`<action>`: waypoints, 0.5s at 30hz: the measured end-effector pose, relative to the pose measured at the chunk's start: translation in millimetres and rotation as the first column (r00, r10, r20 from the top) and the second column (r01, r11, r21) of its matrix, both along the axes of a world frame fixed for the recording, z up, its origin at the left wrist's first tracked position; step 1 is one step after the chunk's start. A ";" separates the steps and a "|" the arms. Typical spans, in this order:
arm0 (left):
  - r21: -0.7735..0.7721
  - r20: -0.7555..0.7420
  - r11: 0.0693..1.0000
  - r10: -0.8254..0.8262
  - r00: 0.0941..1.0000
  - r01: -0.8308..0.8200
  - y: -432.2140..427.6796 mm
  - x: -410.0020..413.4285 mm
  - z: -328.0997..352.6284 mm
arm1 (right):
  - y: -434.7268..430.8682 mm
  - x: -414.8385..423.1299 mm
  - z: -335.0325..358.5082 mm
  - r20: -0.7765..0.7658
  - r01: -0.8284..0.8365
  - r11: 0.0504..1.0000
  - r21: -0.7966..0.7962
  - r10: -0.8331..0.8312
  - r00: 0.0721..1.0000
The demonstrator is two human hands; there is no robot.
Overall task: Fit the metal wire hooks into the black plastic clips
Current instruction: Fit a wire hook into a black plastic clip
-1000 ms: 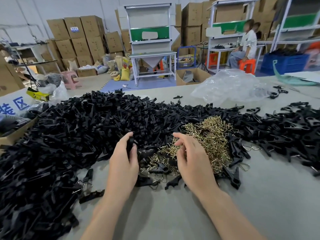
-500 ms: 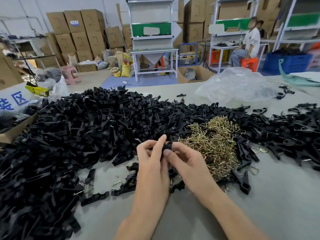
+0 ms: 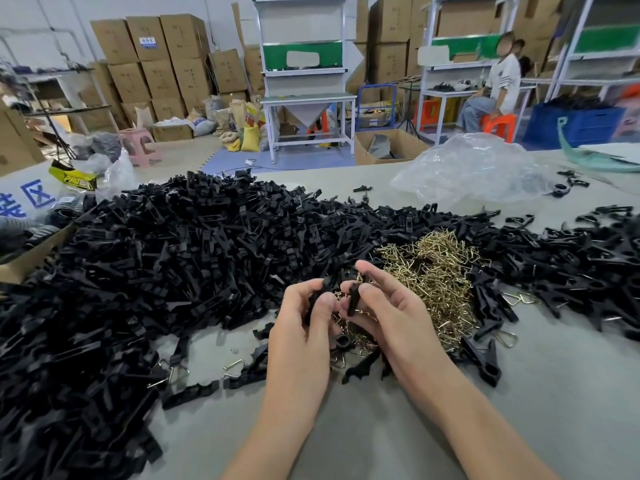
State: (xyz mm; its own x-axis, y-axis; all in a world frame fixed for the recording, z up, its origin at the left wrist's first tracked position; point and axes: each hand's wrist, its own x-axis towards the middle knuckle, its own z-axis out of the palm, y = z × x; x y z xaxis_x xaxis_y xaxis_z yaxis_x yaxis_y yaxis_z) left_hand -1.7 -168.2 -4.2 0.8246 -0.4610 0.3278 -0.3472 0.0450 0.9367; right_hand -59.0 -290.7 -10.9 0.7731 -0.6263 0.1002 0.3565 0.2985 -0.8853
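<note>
Left hand (image 3: 304,327) curls its fingers and pinches a black plastic clip (image 3: 320,289). Right hand (image 3: 391,313) pinches a second black plastic clip (image 3: 354,297) upright, just beside the first, above the middle of the grey table (image 3: 554,393). Heap of gold metal wire hooks (image 3: 440,271) just behind right hand. Big pile of loose black clips (image 3: 173,254) runs to the table's left edge. Crumpled clear plastic bag (image 3: 474,171) near far edge.

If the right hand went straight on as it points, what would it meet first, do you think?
Probably the black clip in the left hand, close ahead of the right hand and its own clip; depth unclear.
</note>
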 end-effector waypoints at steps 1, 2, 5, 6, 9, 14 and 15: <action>-0.014 -0.038 1.000 -0.009 0.999 0.009 0.2 1.3 0.5 | -0.4 -1.0 0.2 -0.005 -0.012 1.000 -0.022 0.012 1.000; -0.019 -0.068 1.000 -0.013 0.998 0.012 0.5 2.7 1.2 | -0.5 -1.8 0.4 -0.010 -0.024 0.999 -0.040 0.023 1.000; -0.039 -0.166 0.998 -0.047 0.985 0.041 1.3 5.7 1.2 | 0.6 -1.7 0.3 -0.019 -0.056 0.997 -0.050 0.056 0.998; -0.058 -0.205 0.997 -0.068 0.976 0.057 1.4 6.1 1.4 | 1.3 -1.4 0.1 -0.023 -0.061 0.997 -0.052 0.060 0.998; -0.061 -0.243 0.996 -0.076 0.967 0.063 2.0 8.3 0.6 | 2.8 -1.1 -0.4 -0.030 -0.081 0.995 -0.057 0.079 0.996; -0.129 -0.261 0.991 -0.064 0.963 0.031 0.1 9.0 1.4 | 3.9 -0.4 -0.4 -0.007 -0.116 0.993 -0.035 0.116 0.993; -0.147 -0.271 0.989 -0.071 0.960 0.031 0.0 8.4 2.3 | 3.9 -0.4 -0.3 -0.009 -0.120 0.992 -0.034 0.119 0.993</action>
State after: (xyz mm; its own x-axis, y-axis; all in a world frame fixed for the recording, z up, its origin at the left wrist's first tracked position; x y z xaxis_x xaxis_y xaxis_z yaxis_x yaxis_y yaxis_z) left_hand 6.7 -168.2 -1.9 0.8684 -0.4706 0.1563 -0.0716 0.1929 0.9786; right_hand -59.4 -286.8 -11.2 0.8429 -0.5256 0.1147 0.3140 0.3075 -0.8982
